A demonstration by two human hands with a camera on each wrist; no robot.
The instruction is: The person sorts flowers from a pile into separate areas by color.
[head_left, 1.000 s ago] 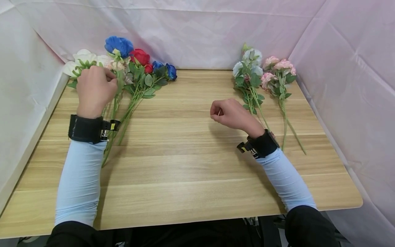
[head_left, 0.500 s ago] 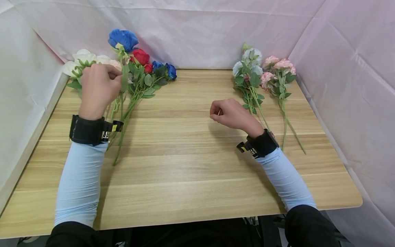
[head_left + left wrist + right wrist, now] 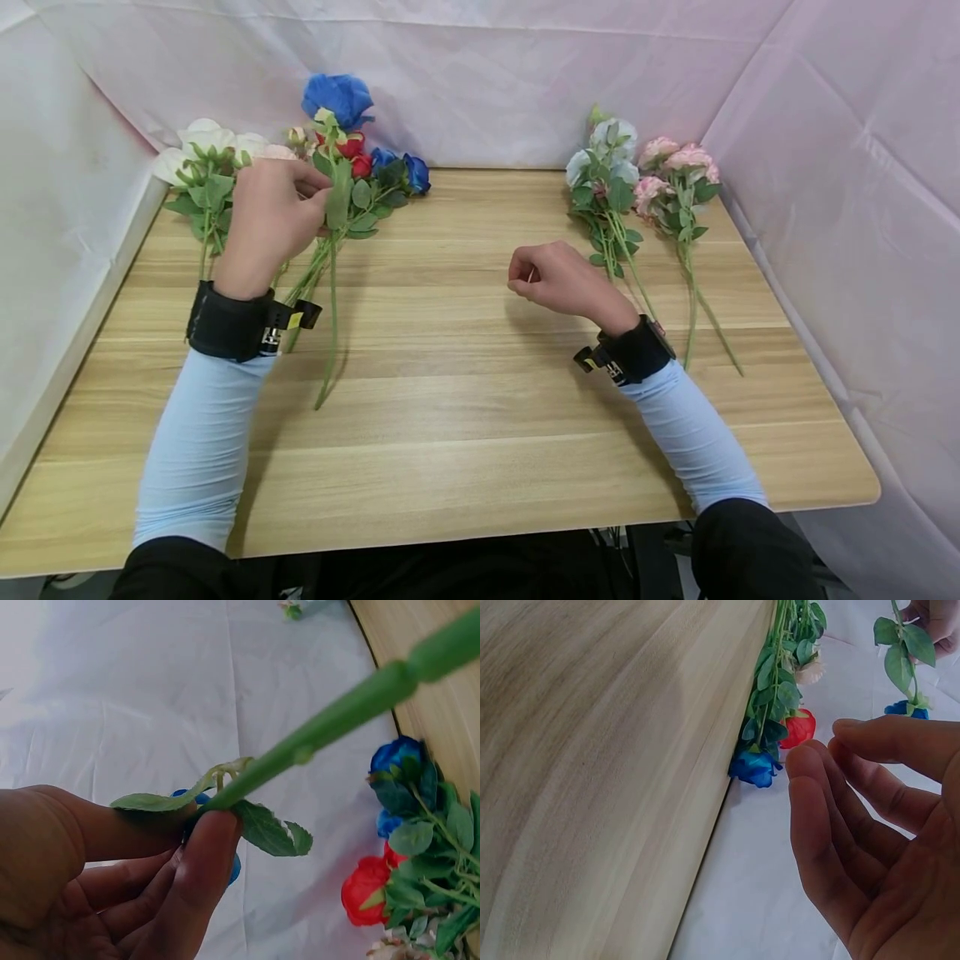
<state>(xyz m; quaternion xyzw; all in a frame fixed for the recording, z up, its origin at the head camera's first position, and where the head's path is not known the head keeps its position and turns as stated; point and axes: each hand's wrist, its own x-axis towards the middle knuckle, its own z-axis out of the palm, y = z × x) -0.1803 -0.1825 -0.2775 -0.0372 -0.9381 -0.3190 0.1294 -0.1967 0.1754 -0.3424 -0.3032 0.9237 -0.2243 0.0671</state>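
Note:
My left hand (image 3: 276,212) pinches the green stem (image 3: 322,724) of a large blue artificial flower (image 3: 339,98) between thumb and finger, close to its leaves. The flower is upright, its bloom above the hand and its long stem hanging down over the table. In the left wrist view the hand hides most of the bloom. My right hand (image 3: 562,283) hovers over the table right of the middle, its fingers loosely curled with nothing between them. Behind the held flower, red roses (image 3: 360,165) and small blue roses (image 3: 416,173) lie in a bunch.
White flowers (image 3: 206,137) lie at the back left, partly behind the left hand. Pale blue flowers (image 3: 611,142) and pink flowers (image 3: 690,158) lie at the back right of the wooden table (image 3: 450,400). White cloth walls (image 3: 487,92) stand around the back and sides.
My left hand has moved right with the blue flower, away from the white flowers and in front of the red roses. The flower first rose, then sank slightly. My right hand has stayed nearly still.

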